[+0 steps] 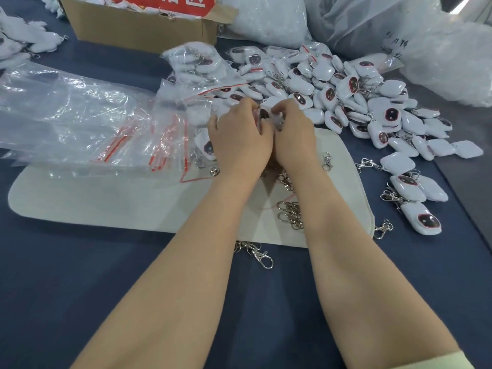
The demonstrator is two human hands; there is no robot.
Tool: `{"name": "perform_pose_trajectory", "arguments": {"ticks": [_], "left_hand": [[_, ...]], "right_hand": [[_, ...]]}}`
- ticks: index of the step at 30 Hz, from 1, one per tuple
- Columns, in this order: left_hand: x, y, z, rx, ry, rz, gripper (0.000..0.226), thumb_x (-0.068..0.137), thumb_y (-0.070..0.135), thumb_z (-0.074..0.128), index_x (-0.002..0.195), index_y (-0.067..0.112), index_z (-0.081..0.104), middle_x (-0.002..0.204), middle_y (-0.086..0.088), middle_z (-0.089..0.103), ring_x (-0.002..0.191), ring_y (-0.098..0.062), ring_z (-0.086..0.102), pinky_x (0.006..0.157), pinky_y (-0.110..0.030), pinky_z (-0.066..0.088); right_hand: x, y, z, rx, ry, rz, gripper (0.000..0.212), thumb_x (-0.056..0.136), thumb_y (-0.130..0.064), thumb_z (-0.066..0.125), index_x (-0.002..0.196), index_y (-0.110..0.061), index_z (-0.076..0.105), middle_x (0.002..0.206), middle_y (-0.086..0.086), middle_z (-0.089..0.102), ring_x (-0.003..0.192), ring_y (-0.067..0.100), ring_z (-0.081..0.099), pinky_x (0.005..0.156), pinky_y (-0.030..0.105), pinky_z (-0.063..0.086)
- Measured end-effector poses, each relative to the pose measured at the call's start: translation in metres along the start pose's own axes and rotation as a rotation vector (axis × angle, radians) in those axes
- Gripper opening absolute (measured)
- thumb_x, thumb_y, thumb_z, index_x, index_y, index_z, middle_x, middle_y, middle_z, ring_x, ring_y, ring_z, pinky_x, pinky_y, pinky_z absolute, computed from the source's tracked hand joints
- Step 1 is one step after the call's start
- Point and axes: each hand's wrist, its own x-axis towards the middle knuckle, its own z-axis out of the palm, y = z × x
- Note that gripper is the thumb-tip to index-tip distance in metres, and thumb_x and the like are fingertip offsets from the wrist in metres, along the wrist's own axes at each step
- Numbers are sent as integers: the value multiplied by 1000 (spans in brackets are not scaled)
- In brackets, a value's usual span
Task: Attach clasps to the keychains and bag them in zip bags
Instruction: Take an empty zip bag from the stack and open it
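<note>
Both hands meet at the middle of the table over one white keychain [269, 117] with a dark red-rimmed face. My left hand [239, 139] and my right hand [292, 137] both pinch it with curled fingers; the clasp there is hidden by the fingers. A big heap of white keychains [346, 94] lies behind and to the right. Loose metal clasps [290, 214] lie on the pale mat [106, 201] under my wrists, and another clasp [262, 255] sits on the blue tabletop. Clear zip bags with red strips [106, 129] are piled at the left.
A cardboard box [138, 27] stands at the back left. Large clear plastic sacks [372, 20] fill the back right. A filled zip bag of keychains [197, 67] rests behind my hands. Several finished keychains with clasps [410, 198] lie at the right.
</note>
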Motion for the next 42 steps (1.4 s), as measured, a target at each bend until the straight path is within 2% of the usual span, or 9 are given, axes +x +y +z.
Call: {"name": "perform_pose_trajectory", "arguments": {"ticks": [4, 6, 9, 12, 14, 21, 29, 34, 42], "left_hand": [[0, -4, 2, 103, -48, 49, 27, 85, 19, 53, 112, 15, 53, 110, -1, 62, 105, -24, 55, 111, -39, 22], [-1, -4, 2, 135, -67, 63, 29, 85, 14, 52, 114, 15, 52, 112, -2, 61, 106, -25, 54, 111, -39, 22], [-1, -5, 4, 160, -70, 66, 33, 86, 11, 52, 119, 16, 50, 115, -2, 61, 108, -25, 54, 109, -36, 21], [-1, -5, 6, 179, -61, 67, 35, 87, 11, 52, 121, 17, 50, 117, -1, 61, 109, -25, 54, 108, -35, 20], [-1, -5, 6, 180, -55, 71, 35, 87, 12, 52, 122, 17, 50, 117, -1, 61, 109, -25, 54, 108, -34, 20], [-1, -5, 7, 185, -57, 84, 33, 87, 14, 50, 120, 16, 51, 118, -1, 62, 109, -25, 55, 109, -36, 21], [-1, -6, 8, 197, -58, 84, 33, 86, 13, 49, 119, 16, 51, 118, -1, 62, 109, -25, 54, 107, -35, 21], [-1, -6, 8, 193, -57, 90, 33, 86, 13, 48, 119, 15, 51, 116, -2, 62, 107, -25, 54, 107, -35, 21], [0, -6, 8, 188, -59, 87, 35, 86, 14, 48, 121, 17, 50, 119, -1, 62, 109, -25, 54, 106, -34, 21]], "right_hand": [[-1, 5, -6, 155, 153, 156, 23, 92, -11, 57, 114, -6, 49, 81, -3, 51, 79, 20, 54, 77, 34, 43], [2, 5, -9, 435, 213, 283, 26, 93, -13, 58, 116, -10, 47, 82, -6, 50, 76, 14, 56, 75, 31, 47], [7, 5, -12, 888, 160, 389, 18, 96, -8, 54, 114, -9, 53, 100, 5, 60, 92, 20, 63, 83, 28, 55], [8, 4, -14, 1231, 99, 429, 16, 97, 2, 48, 86, -2, 58, 85, 9, 59, 76, 20, 60, 69, 24, 56], [8, 5, -16, 1378, 78, 467, 17, 96, 2, 50, 81, -2, 55, 83, 10, 57, 73, 22, 60, 65, 25, 57], [5, 4, -14, 1207, 1, 355, 5, 95, 1, 54, 93, -4, 56, 87, 9, 61, 79, 17, 61, 72, 24, 56], [5, 3, -12, 1156, -3, 327, 11, 97, -2, 52, 107, 0, 54, 99, 14, 59, 81, 18, 63, 78, 26, 56], [6, 3, -14, 1242, 16, 379, 18, 101, -5, 44, 90, -5, 58, 87, 10, 64, 80, 19, 63, 74, 28, 55], [8, 4, -13, 1226, -15, 367, 14, 101, -5, 44, 95, -8, 57, 94, 9, 62, 84, 18, 63, 78, 28, 54]]}}
